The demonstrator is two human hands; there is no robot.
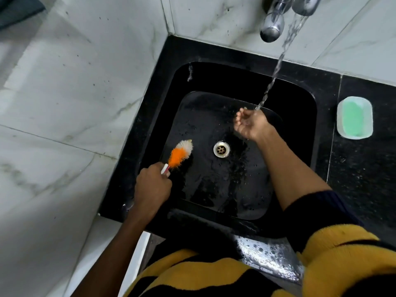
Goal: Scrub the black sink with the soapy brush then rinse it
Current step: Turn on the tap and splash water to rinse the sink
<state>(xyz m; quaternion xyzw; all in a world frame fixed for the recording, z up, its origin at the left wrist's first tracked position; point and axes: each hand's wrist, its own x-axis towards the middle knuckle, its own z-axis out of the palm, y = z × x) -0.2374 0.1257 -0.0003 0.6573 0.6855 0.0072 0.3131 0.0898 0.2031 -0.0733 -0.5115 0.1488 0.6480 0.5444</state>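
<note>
The black sink (300, 116) fills the middle of the head view, wet, with a round metal drain (221, 149) at its centre. My left hand (152, 185) grips the white handle of an orange and white bristle brush (180, 154), whose head lies over the sink's left floor. My right hand (250, 123) is cupped, palm up, under the stream of water (276, 71) that falls from the chrome tap (304, 5) at the top.
A second chrome tap part (272, 24) hangs beside the running spout. A white dish with green soap (354, 117) sits on the black counter to the right. White marble wall tiles (64, 82) stand close on the left. The wet counter edge (267, 251) lies nearest me.
</note>
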